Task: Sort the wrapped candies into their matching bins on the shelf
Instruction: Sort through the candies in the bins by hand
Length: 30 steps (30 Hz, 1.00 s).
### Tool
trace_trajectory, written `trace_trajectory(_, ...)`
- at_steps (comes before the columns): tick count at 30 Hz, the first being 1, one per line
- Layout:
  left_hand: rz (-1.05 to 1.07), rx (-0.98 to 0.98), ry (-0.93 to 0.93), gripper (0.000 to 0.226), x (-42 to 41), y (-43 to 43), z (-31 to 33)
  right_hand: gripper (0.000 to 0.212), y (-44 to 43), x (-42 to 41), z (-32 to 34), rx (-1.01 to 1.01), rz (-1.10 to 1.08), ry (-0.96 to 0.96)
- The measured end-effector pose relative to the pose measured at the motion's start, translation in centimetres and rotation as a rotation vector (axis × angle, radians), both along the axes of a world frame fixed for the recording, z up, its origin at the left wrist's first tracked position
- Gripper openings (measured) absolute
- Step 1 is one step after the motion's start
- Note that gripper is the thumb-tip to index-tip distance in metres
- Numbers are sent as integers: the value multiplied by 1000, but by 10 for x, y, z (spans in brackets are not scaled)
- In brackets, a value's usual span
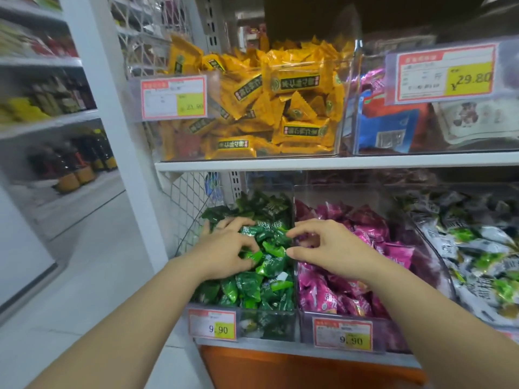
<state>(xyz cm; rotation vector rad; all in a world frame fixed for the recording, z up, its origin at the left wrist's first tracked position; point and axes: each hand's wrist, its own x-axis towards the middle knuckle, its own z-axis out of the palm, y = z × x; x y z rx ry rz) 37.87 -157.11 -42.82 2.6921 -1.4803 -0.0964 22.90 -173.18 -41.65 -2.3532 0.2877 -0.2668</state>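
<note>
Two white shelf boards, clear candy bins side by side.

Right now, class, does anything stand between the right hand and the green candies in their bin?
Nothing visible blocks it. The right hand sits above the clear divider wall, its fingers right at the uncovered green candies; the left hand grips some further left.
</note>
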Motion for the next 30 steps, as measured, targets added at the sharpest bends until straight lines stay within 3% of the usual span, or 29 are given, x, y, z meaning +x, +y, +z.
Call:
trace_trajectory(8, 106, 3, -141, 23, -2, 17, 10, 32, -3, 1, -1, -3, -5, -3)
trace_trajectory(11, 205, -81, -102, 22, -3, 21, 15, 33, -2, 1, -1, -5, -3, 2)
trace_trajectory(15, 33, -259, -9, 21, -21, 11, 14, 35, -3, 1, 0, -6, -2, 1)
trace_trajectory(18, -119, -73, 49, 22, -43, -1, 3, 37, -3, 0, -2, 19, -3, 9)
trace_trajectory(21, -131, 89, -50, 32, -42, -3, -6, 36, -3, -1, -4, 41, 1, 11)
trace_trajectory(30, -29, 155, -191, 76, -21, 12, -5, 40, -3, -4, -5, 59, 20, 38)
